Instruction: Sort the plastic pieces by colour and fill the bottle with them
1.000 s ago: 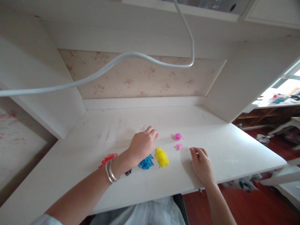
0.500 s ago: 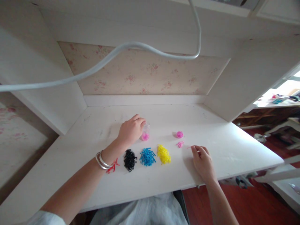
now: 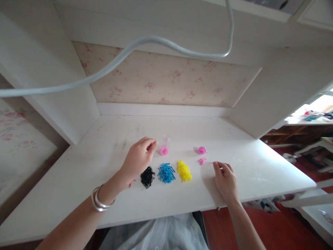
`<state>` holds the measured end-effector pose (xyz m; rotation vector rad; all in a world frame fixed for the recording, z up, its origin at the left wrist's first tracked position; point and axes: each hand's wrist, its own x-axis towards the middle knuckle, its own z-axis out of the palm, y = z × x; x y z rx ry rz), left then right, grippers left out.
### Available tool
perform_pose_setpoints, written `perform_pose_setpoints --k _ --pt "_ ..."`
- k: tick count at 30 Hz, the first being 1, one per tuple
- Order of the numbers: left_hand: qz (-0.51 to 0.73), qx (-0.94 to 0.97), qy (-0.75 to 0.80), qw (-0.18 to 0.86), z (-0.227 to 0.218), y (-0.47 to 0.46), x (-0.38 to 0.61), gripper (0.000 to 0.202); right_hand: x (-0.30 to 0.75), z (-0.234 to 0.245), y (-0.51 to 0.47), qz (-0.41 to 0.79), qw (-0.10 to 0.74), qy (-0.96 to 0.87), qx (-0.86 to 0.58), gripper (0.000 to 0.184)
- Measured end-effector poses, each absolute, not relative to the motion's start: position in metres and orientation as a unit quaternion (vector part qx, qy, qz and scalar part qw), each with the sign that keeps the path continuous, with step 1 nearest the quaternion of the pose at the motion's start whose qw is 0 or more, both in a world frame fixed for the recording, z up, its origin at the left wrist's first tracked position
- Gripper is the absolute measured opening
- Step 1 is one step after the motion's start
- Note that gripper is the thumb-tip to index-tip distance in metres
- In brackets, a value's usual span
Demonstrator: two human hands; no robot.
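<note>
My left hand (image 3: 139,158) hovers over the white desk (image 3: 109,152) with its fingers curled in, and I see nothing in them. It is a short gap left of a small clear bottle (image 3: 164,147) with pink pieces in its bottom. Below that hand lie a black pile (image 3: 147,176), a blue pile (image 3: 166,173) and a yellow pile (image 3: 184,171) of short strips. A red pile (image 3: 130,184) is mostly hidden behind my wrist. My right hand (image 3: 225,178) rests near the front edge, pinching a thin pink strip (image 3: 210,163) next to a small pink pile (image 3: 202,160) and a pink cap (image 3: 201,150).
White side panels (image 3: 273,93) and a floral back wall (image 3: 166,83) box in the desk. A white cable (image 3: 104,69) loops across the top of the view. Right of the desk are red floor and other furniture (image 3: 299,139).
My left hand moved left across the piles to the clear bottle, then let go and drew back toward me. The bottle now stands alone. My right hand has stayed put.
</note>
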<state>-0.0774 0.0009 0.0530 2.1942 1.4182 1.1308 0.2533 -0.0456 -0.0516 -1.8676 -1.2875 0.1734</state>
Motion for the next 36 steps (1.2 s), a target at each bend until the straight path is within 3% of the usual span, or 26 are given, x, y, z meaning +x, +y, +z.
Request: perform_pose_setpoints --k 5,9,15,25,36 --pt "0.332 0.700 0.502 0.385 0.015 -0.070 -0.080 0.032 0.200 -0.023 -0.026 0.091 0.497 -0.575 -0.643 0.033" --pt "0.303 0.670 0.503 0.453 -0.015 -0.098 -0.077 0.036 0.150 0.013 0.000 0.098 0.509 -0.624 -0.584 0.032" --pt "0.307 0.654 0.494 0.484 -0.023 -0.090 -0.081 0.036 0.107 0.041 0.029 0.090 0.495 -0.667 -0.550 0.028" --pt "0.307 0.665 0.484 0.479 -0.018 -0.097 -0.082 0.038 0.099 0.035 0.039 0.020 0.433 -0.706 -0.560 0.027" --pt "0.298 0.681 0.489 0.455 -0.012 -0.096 -0.079 0.037 0.158 0.019 0.018 0.037 0.462 -0.633 -0.620 0.037"
